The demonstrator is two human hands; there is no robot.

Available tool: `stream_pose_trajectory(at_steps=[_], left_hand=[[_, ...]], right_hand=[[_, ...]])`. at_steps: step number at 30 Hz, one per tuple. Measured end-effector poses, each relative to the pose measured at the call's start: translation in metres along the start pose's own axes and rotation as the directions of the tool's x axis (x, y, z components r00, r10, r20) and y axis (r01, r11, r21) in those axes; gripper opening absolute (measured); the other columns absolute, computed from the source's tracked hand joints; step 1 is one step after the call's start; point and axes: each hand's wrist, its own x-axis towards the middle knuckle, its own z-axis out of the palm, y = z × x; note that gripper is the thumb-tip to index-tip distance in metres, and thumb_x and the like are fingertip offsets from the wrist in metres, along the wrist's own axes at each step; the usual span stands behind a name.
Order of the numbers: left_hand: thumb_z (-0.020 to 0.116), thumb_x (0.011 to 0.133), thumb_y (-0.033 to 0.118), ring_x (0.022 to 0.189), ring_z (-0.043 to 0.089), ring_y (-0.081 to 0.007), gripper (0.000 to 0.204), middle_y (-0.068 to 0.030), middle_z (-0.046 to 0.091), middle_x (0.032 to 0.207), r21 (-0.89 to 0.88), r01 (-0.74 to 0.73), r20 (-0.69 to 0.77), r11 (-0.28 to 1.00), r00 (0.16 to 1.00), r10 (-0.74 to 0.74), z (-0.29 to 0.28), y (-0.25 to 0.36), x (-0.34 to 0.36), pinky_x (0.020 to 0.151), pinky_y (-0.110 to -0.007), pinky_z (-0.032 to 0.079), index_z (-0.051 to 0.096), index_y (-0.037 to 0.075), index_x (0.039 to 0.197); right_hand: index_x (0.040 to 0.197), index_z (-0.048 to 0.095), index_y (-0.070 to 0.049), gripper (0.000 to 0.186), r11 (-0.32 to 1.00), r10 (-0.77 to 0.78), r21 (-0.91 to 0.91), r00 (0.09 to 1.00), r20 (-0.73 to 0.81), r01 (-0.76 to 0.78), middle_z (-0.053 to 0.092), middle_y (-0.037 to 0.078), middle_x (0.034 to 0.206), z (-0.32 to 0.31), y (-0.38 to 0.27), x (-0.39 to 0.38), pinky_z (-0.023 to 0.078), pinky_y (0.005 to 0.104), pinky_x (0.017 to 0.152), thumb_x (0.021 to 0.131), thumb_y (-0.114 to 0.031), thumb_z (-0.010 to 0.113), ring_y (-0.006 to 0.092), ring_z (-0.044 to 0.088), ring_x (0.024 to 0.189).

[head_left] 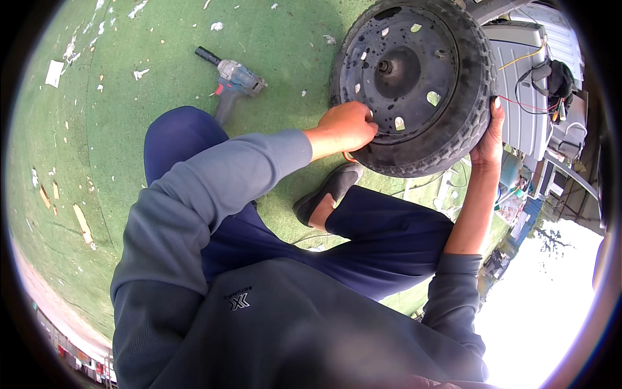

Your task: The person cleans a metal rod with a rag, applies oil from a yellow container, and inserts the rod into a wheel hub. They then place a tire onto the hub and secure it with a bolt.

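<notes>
A wheel with a black tyre [414,159] and a dark steel rim [372,81] stands in front of me, tilted so its face shows. My left hand [346,126] is closed at the lower left edge of the rim. A thin light line runs from its fingers along the rim, and an orange curved piece [350,157] shows just below the hand; I cannot make out what it grips. My right hand [490,135] holds the tyre's right side by the tread, thumb up along it, the other fingers mostly hidden.
A blue-grey cordless impact wrench [236,79] with a long black socket lies on the green floor [155,78], left of the wheel. At the right are a grey ribbed case [518,87] and loose wires [554,91]. My shoe [321,194] is close below the tyre. Scraps litter the floor.
</notes>
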Motion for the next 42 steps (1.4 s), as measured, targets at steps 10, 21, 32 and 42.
stream_pose_trajectory(at_steps=[10,21,32,42], left_hand=[[0.064,0.089,0.03,0.098,0.069,-0.0326,0.033,-0.016,0.073,0.102,0.002,-0.018,0.01,1.0,1.0,0.018,0.001,0.005,-0.002,0.085,-0.041,0.052,0.072,0.003,0.106],[0.066,0.089,0.024,0.096,0.067,-0.0346,0.029,-0.0156,0.07,0.101,0.017,-0.357,-0.219,0.934,0.91,0.352,-0.001,0.022,-0.023,0.082,-0.042,0.053,0.07,0.003,0.108],[0.07,0.087,0.046,0.111,0.054,-0.0402,0.08,-0.0209,0.052,0.122,-0.008,-0.707,-0.19,0.707,0.695,0.694,0.022,0.037,-0.042,0.095,-0.045,0.046,0.04,-0.003,0.142],[0.093,0.059,0.028,0.123,0.047,-0.0443,0.12,-0.0248,0.041,0.138,0.082,-0.768,-0.285,0.635,0.592,0.754,0.032,0.053,-0.05,0.103,-0.052,0.04,0.025,0.008,0.156]], right_hand=[[0.143,0.048,-0.002,0.073,1.0,-0.009,0.024,1.0,0.025,0.009,0.06,0.014,0.136,-0.003,0.004,-0.002,0.048,0.04,0.107,0.094,-0.053,0.064,0.0272,0.06,0.121],[0.143,0.046,0.0,0.073,1.0,-0.028,0.006,0.999,-0.023,0.028,0.06,0.015,0.135,0.007,0.002,-0.007,0.047,0.0399,0.106,0.094,-0.051,0.065,0.0271,0.06,0.12],[0.143,0.047,-0.001,0.074,1.0,-0.019,0.016,0.999,-0.04,0.02,0.059,0.015,0.136,0.004,0.014,-0.03,0.045,0.04,0.108,0.094,-0.054,0.063,0.0265,0.059,0.122],[0.14,0.05,-0.001,0.068,0.995,-0.082,0.055,0.995,-0.047,0.085,0.062,0.015,0.131,0.017,0.018,-0.028,0.049,0.0397,0.104,0.097,-0.053,0.059,0.0258,0.062,0.116]])
